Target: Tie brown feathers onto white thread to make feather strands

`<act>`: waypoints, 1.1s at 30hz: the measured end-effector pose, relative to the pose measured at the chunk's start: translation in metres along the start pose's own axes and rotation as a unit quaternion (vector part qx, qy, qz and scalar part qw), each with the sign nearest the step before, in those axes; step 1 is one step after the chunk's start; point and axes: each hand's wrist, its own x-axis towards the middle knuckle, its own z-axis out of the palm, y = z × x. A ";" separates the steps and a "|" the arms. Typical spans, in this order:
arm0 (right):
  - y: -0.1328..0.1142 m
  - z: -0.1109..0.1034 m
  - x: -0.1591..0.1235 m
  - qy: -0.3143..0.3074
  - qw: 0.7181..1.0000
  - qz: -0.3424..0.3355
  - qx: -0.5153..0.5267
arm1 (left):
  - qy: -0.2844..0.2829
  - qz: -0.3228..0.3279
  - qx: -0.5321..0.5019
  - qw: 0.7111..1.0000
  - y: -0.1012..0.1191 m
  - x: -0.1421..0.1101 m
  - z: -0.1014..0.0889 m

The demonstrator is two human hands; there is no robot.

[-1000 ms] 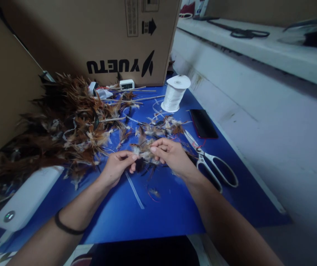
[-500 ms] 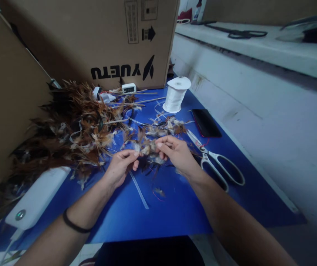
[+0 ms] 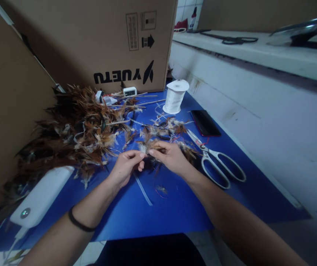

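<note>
The feather bunch [image 3: 145, 145] was above the tabletop [image 3: 175, 218], right of the large feather pile [image 3: 91, 114]. The left hand [image 3: 121, 168] pinched its pale end; the right hand's [image 3: 172, 157] fingers gripped beside it. Probably light, soft and easily crushed, it suited a gentle base hold.

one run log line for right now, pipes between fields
left hand: pinching feathers | right hand: holding feathers | scissors: on blue table | white spool: upright
</note>
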 end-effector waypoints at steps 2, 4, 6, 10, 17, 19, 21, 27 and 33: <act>-0.001 -0.001 0.000 0.003 1.000 0.008 -0.001 | -0.001 0.001 0.000 1.000 -0.001 0.001 -0.001; -0.003 -0.002 0.000 0.008 1.000 0.017 0.003 | 0.004 0.002 -0.003 1.000 -0.002 0.002 -0.002; -0.004 -0.002 0.000 0.016 1.000 0.022 0.008 | 0.013 0.007 -0.010 1.000 -0.003 0.003 -0.003; -0.003 -0.003 0.001 0.028 0.999 0.023 0.007 | 0.019 0.015 -0.019 1.000 -0.003 0.003 -0.003; 0.002 -0.002 0.001 0.006 1.000 0.015 -0.005 | -0.009 -0.018 -0.012 1.000 -0.001 -0.002 0.001; 0.001 -0.002 0.001 0.001 1.000 0.016 -0.005 | -0.016 -0.023 -0.013 1.000 0.000 -0.002 0.003; 0.001 -0.002 0.000 -0.003 1.000 0.019 0.000 | -0.025 -0.024 -0.013 0.999 0.000 -0.002 0.003; -0.004 -0.002 -0.001 -0.009 0.999 0.031 0.032 | -0.043 -0.034 -0.017 0.998 0.000 -0.001 0.003; -0.011 -0.004 -0.001 0.012 0.999 0.013 0.034 | -0.056 -0.043 -0.026 0.997 -0.002 0.000 0.001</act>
